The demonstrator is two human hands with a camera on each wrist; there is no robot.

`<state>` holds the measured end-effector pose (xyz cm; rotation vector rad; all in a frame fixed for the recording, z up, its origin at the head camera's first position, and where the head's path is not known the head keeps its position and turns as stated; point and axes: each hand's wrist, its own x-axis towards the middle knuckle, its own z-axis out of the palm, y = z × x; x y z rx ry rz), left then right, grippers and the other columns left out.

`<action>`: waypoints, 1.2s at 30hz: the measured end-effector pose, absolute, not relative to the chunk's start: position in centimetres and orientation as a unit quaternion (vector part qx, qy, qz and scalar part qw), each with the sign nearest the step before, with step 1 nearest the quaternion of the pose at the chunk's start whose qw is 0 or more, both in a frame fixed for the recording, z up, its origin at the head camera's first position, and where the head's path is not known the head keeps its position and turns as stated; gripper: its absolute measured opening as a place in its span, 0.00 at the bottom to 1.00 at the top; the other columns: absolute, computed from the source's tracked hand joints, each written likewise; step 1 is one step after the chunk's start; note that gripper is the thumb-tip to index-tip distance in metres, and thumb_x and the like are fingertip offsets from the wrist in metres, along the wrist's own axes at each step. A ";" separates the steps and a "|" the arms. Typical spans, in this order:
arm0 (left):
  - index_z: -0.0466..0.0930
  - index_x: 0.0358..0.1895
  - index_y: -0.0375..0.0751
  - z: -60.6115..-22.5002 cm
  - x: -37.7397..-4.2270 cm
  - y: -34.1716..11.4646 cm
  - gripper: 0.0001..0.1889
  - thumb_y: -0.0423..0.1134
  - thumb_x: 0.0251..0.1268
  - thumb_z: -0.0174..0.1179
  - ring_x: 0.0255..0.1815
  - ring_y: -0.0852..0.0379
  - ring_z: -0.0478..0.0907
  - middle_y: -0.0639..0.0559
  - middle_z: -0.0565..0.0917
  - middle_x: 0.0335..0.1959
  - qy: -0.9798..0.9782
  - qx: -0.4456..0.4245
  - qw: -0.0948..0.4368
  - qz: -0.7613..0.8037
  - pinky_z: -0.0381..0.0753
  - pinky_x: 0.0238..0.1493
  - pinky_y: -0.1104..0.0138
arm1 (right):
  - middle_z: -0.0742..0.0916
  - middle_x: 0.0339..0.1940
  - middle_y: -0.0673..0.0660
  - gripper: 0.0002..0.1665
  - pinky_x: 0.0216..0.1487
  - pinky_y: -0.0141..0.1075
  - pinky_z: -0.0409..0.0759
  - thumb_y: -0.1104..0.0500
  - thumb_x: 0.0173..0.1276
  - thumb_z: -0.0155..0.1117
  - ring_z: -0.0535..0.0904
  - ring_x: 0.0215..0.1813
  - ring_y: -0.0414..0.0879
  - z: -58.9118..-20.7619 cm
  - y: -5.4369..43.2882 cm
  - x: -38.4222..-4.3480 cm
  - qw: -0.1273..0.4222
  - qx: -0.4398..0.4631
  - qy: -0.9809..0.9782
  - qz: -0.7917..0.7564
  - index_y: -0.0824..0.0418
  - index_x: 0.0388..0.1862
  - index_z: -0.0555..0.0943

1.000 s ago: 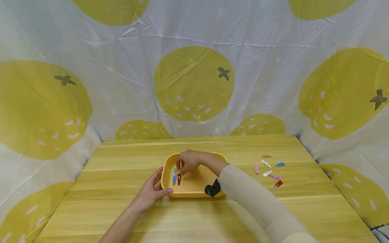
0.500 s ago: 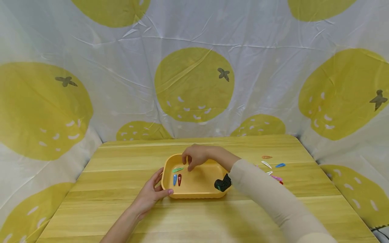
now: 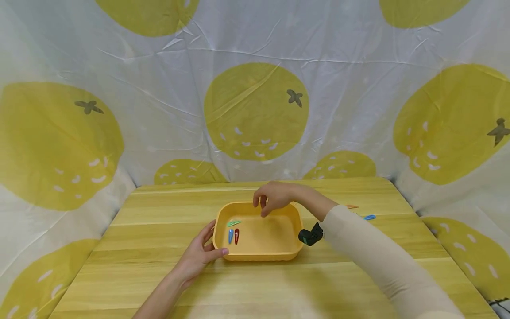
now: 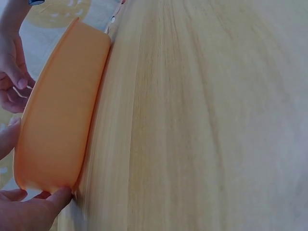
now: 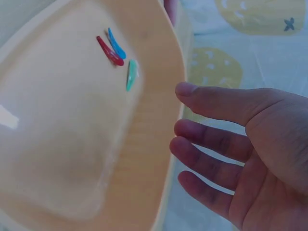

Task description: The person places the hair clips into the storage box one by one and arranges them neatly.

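A yellow plastic tray [image 3: 260,256] stands on the table, and my left hand [image 3: 199,250] grips its left end, thumb at the front corner of the rim. Inside, toward the left, lie three snap hair clips: a green one [image 3: 234,223], a blue one [image 3: 230,236] and a dark red one [image 3: 237,236]. My right hand [image 3: 275,198] hovers over the tray's back rim, fingers loosely bent. Nothing is between those fingers [image 5: 207,159] in the right wrist view. The tray's outer wall [image 4: 67,106] fills the left part of the left wrist view.
On the right of the table lie an orange hair clip [image 3: 352,206] and a blue hair clip [image 3: 369,217]; the right sleeve [image 3: 378,248] hides others there. A black wrist camera [image 3: 311,235] sticks out from the right forearm. A lemon-print curtain [image 3: 338,110] hangs behind the table.
My right hand has let go of the green hair clip, leaving it in the tray, and has moved up and right to the back rim. My left hand keeps its place.
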<state>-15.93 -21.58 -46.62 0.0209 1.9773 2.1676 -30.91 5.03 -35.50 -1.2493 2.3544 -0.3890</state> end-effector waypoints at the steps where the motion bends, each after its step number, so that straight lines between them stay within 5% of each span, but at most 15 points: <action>1: 0.47 0.84 0.39 -46.6 -16.0 -21.6 0.52 0.21 0.61 0.70 0.70 0.30 0.69 0.32 0.53 0.81 0.670 0.008 0.104 0.735 0.82 0.56 0.59 | 0.87 0.43 0.51 0.19 0.49 0.36 0.80 0.59 0.69 0.74 0.82 0.45 0.43 -35.3 5.5 -30.9 0.221 -0.453 0.851 -0.146 0.64 0.57 0.84; 36: 0.48 0.84 0.38 -46.7 -15.8 -21.6 0.51 0.21 0.62 0.70 0.69 0.31 0.70 0.33 0.54 0.81 0.685 -0.002 0.100 0.722 0.83 0.54 0.61 | 0.86 0.42 0.53 0.17 0.52 0.45 0.84 0.61 0.71 0.72 0.85 0.48 0.51 -36.3 19.7 -31.1 0.197 -0.373 0.870 -0.254 0.65 0.55 0.82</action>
